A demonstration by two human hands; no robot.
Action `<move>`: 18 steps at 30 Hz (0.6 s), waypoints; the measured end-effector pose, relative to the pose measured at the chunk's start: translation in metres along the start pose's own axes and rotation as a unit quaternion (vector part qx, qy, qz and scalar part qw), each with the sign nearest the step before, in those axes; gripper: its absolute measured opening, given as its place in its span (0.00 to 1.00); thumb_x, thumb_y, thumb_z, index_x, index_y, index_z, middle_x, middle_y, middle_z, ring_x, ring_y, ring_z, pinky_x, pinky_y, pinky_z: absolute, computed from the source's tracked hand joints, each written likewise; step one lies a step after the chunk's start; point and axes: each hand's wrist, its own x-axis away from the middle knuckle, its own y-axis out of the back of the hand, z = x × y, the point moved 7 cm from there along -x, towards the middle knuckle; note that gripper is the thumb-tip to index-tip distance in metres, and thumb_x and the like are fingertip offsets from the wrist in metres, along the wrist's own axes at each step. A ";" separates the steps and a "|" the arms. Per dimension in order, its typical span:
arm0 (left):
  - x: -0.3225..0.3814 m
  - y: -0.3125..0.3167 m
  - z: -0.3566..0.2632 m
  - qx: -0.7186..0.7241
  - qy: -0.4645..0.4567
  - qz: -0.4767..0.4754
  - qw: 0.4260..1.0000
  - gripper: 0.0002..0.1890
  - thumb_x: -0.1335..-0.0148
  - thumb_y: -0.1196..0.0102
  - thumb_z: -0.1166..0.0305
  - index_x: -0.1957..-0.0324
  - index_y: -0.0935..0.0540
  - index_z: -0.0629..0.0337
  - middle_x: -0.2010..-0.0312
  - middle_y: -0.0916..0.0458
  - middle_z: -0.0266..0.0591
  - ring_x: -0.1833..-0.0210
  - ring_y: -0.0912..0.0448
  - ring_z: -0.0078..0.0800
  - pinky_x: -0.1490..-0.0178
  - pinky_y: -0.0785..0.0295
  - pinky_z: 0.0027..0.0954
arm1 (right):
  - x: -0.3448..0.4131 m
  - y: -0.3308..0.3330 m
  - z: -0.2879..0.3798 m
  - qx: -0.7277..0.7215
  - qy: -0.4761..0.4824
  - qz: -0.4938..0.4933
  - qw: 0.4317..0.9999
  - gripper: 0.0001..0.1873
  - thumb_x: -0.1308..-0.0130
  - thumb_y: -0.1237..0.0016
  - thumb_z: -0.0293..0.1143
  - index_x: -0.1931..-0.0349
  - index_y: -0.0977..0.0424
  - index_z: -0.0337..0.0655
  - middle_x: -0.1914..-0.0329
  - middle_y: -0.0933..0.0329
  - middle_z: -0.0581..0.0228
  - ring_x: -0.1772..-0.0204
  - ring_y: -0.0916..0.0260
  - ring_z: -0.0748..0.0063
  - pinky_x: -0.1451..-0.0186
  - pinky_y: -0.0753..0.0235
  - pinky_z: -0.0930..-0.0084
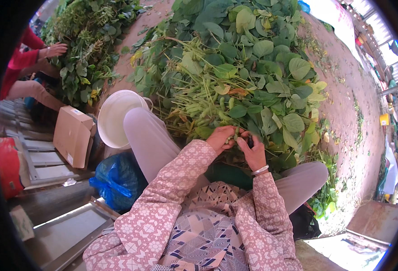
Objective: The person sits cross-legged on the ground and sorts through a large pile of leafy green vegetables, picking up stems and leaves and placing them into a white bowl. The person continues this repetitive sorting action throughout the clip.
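My left hand (223, 138) is closed around green soybean pods (232, 137) at the near edge of a large heap of leafy soybean plants (263, 49). Close beside it on the right, my right hand (253, 150) has its thumb near the same pods. A small dark object (250, 141) shows between its fingers; what it is cannot be told. Just beyond both hands, stems thick with pods (202, 105) lie on the heap. A white plastic bucket (119, 118) stands left of my knee, tilted towards me; no pods can be made out in it.
A knotted blue plastic bag (119, 179) sits by my left leg, with a cardboard box (72, 135) beyond it. At the upper left another person's hand (57, 49) touches a second plant heap (87, 50). Scattered leaves lie on the earthen ground (349, 81) at right.
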 end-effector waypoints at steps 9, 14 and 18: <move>0.016 -0.015 -0.008 -0.031 0.029 0.009 0.999 0.14 0.35 0.56 0.70 0.54 0.24 0.69 0.77 0.30 0.34 0.86 0.39 0.16 0.88 0.51 0.18 | 0.004 0.005 -0.006 0.467 0.036 -0.023 0.883 0.19 0.48 0.43 0.38 0.55 0.28 0.49 0.75 0.23 0.56 0.71 0.24 0.53 0.70 0.24 0.59; 0.022 -0.045 -0.015 -0.007 0.043 0.060 0.997 0.14 0.35 0.56 0.70 0.53 0.25 0.71 0.69 0.28 0.39 0.85 0.38 0.15 0.88 0.48 0.16 | 0.009 0.046 0.037 0.344 0.190 -0.150 0.907 0.06 0.43 0.48 0.32 0.65 0.26 0.45 0.84 0.28 0.55 0.78 0.28 0.51 0.74 0.27 0.59; 0.036 -0.076 -0.019 0.013 0.060 0.104 0.993 0.15 0.37 0.52 0.72 0.51 0.25 0.71 0.72 0.26 0.40 0.84 0.37 0.15 0.88 0.47 0.16 | 0.020 0.114 0.073 0.295 0.236 -0.238 0.895 0.13 0.44 0.45 0.29 0.57 0.25 0.44 0.77 0.24 0.54 0.76 0.25 0.53 0.72 0.24 0.64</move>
